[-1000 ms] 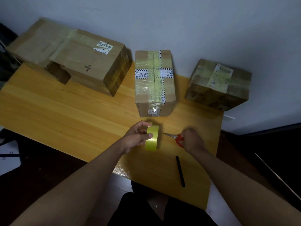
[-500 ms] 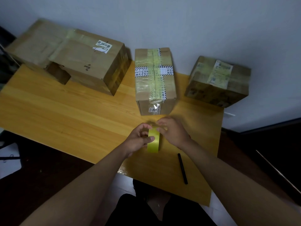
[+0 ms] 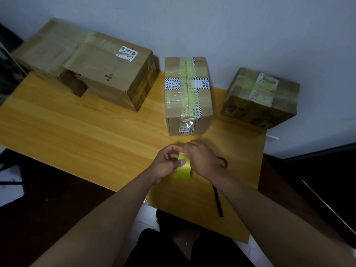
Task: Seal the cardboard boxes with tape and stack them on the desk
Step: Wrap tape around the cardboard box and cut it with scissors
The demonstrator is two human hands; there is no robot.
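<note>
Both hands meet over the near part of the desk [image 3: 77,135], around a yellow tape roll [image 3: 184,170]. Left hand [image 3: 165,164] holds the roll upright on its edge, with the thumb pressed on the near side of the roll and the fingers curled around the far side. Right hand [image 3: 202,160] is just beside it, on the right; its fingers are curled and their tips pinch at the top edge of the roll. Whether they hold a loose tape end, I cannot tell, because the hand hides it.

Just right of the right wrist, a red scissors handle [image 3: 223,161] shows on the desk; the blades are hidden behind the hand. Nearer, at the right forearm, a black pen [image 3: 217,201] lies on the desk and points toward the near edge.

Farther away, three boxes stand on the desk, apart from each other, none stacked. Middle box [image 3: 187,97] is straight beyond the hands; it has yellow tape along its top and a black and white printed strip across it. Right box [image 3: 260,99] stands at the far right corner, close to the wall [image 3: 212,26], and carries yellowish tape and a label. Left box [image 3: 86,62] is the biggest; it lies at the far left, has a white label on top and a torn hole on its near side.
</note>
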